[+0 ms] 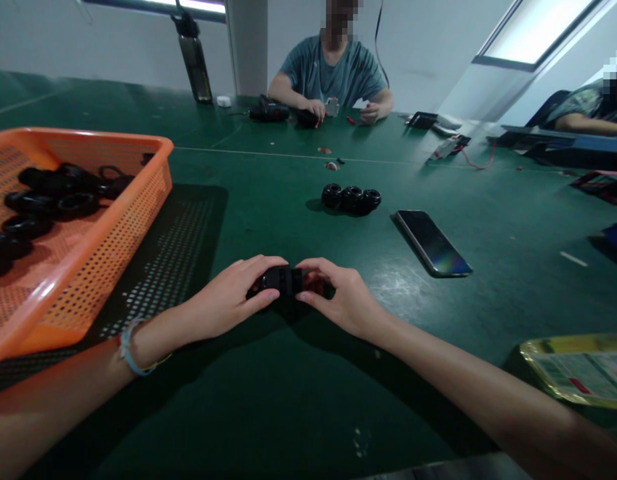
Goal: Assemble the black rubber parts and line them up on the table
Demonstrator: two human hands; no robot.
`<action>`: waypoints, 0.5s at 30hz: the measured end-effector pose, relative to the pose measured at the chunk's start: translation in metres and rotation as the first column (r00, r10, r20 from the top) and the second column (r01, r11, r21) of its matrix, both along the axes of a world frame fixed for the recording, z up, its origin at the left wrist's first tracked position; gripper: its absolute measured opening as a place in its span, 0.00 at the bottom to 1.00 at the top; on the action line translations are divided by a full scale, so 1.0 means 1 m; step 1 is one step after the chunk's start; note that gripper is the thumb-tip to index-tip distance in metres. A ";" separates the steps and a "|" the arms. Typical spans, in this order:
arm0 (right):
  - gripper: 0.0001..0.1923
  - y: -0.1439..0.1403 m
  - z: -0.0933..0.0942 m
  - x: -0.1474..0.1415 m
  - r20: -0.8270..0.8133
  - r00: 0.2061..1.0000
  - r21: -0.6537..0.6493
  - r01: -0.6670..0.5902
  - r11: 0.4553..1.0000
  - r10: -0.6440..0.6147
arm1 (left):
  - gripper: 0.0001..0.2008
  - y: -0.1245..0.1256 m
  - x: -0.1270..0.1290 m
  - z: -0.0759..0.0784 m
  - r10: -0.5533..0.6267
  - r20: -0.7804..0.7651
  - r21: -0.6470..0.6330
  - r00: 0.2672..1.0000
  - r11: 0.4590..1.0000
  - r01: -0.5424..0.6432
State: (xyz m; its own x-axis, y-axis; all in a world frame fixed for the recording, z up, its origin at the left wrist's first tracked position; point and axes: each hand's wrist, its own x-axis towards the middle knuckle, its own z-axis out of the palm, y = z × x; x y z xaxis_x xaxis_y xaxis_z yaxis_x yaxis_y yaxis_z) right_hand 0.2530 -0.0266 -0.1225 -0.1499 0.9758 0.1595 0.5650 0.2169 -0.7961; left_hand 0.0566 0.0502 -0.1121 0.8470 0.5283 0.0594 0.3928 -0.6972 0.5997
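Between my two hands, just above the green table (288, 413), is a black cylindrical plastic part (284, 281) with a ringed middle. My left hand (243, 288) wraps round its left end, thumb in front and fingers behind. At the other end, my right hand (338, 293) pinches the part between thumb and fingers. The part's far side is hidden by my fingers, so its exact kind cannot be made out. Farther back, several similar black round parts (352, 199) lie in a row, apart from my hands.
An orange perforated basket (138, 220) holding black parts (58, 190) stands at left. A smartphone (431, 243) lies to the right, with a yellow-green package (583, 370) nearer me. Across the table sit a person (333, 73), a bottle (194, 63) and a black power tool (268, 110).
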 end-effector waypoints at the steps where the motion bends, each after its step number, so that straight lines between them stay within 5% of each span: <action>1: 0.14 0.000 0.000 0.000 0.001 1.000 -0.001 0.000 1.000 0.000 | 0.18 0.000 0.000 0.000 0.002 0.000 0.000 1.000 1.000 -0.002; 15: 0.13 0.001 0.001 -0.001 0.031 0.999 -0.021 0.025 0.999 -0.024 | 0.18 0.000 0.000 0.000 0.010 -0.007 0.002 1.000 1.000 -0.010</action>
